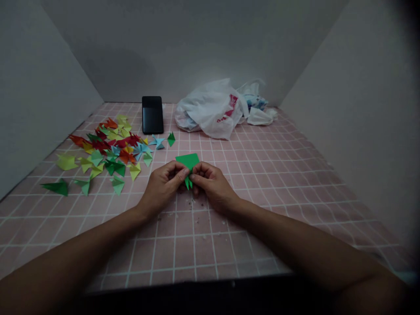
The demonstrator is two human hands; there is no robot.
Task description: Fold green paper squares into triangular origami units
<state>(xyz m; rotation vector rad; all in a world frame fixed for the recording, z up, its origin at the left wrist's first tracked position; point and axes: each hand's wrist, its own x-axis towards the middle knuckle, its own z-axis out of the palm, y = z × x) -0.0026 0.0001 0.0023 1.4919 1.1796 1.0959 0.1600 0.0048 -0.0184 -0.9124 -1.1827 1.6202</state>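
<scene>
Between my two hands is a partly folded piece of green origami paper (188, 160), with a broad flat part at the top and two narrow points hanging toward me. My left hand (165, 180) pinches its left side between thumb and fingers. On the right side, my right hand (211, 181) grips it the same way, thumb near the narrow points. The fingers hide the paper's middle. To the left lies a loose pile of folded paper cranes (114, 142) in red, orange, yellow, green and light blue.
A black smartphone (152, 115) lies behind the pile. White plastic bags (210, 109) sit crumpled against the back wall, with a white tissue-like piece (260, 117) to their right. Small scraps dot the pink checked tablecloth (262, 175). Grey walls enclose three sides.
</scene>
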